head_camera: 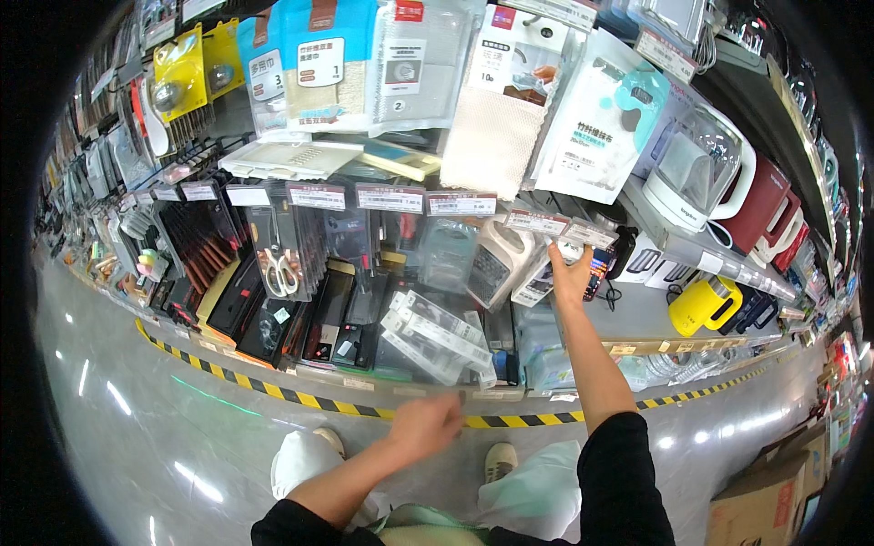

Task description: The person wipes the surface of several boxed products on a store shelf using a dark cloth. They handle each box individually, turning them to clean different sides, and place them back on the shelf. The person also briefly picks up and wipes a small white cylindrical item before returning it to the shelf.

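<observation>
My right hand [571, 273] reaches up to the rack, with thumb and forefinger spread just under a shelf price tag [586, 233]. Close against its right side is a dark phone-like device with a lit screen [598, 269]; whether the hand holds it is unclear. Left of the hand hang a grater in a plastic pack [502, 263] and a white box [532, 286]. My left hand [429, 422] is blurred, curled and low in front of my body, over the yellow-black floor tape [341, 408]; nothing is seen in it. Packaged cloths [498, 123] hang above.
Packaged scissors [278, 263] and knives in boxes [235, 300] hang at the left. Loose clear packs [437, 334] lie on the bottom shelf. To the right stand a glass kettle [700, 167] and a yellow kettle [703, 305]. A cardboard box [758, 498] sits on the floor, lower right.
</observation>
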A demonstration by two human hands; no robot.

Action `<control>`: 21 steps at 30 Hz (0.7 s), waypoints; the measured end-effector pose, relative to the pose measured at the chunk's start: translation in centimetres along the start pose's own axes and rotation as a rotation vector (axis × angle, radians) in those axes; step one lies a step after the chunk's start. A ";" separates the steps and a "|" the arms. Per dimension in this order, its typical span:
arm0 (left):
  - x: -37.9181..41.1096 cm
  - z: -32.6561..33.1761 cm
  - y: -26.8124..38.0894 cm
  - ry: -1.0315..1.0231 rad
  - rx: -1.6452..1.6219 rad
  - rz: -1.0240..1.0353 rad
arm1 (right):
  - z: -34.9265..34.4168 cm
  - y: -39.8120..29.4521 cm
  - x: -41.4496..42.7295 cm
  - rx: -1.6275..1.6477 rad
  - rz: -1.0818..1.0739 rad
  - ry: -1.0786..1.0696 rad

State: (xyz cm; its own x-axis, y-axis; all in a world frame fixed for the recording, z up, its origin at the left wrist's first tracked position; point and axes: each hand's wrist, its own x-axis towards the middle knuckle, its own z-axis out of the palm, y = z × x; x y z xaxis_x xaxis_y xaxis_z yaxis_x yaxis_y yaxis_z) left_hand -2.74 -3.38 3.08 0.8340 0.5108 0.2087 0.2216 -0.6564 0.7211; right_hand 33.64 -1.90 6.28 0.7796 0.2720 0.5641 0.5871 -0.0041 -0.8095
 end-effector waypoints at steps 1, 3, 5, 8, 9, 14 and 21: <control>0.0 0.0 -0.1 0.011 -0.011 0.003 | -0.2 0.1 -0.2 -0.012 0.019 0.023; 0.1 -0.3 0.1 0.044 -0.003 0.012 | -0.4 -0.6 -0.5 -0.003 0.025 0.064; 0.2 -0.6 0.2 0.071 -0.017 0.028 | -1.1 -1.9 -0.9 0.032 0.006 0.103; 0.3 -0.7 -0.3 0.098 -0.072 0.057 | -3.3 -5.4 -1.4 0.099 0.075 -0.049; 0.2 -0.9 -0.1 0.113 -0.103 0.049 | -3.9 -6.3 -1.8 0.093 0.088 -0.064; 0.4 -1.3 -0.1 0.225 -0.277 -0.001 | -6.4 -8.2 -5.3 -0.064 0.128 -0.107; 0.7 -2.6 -0.3 0.455 -0.524 -0.101 | -5.3 -14.3 -17.5 0.026 0.226 -0.432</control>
State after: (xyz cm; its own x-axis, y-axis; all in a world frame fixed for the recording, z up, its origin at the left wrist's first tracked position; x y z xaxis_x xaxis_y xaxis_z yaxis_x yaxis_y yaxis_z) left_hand -3.58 -1.38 4.77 0.5027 0.8119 0.2968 -0.0811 -0.2975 0.9513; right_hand 12.70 -11.71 8.86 0.7218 0.6417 0.2593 0.4038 -0.0862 -0.9108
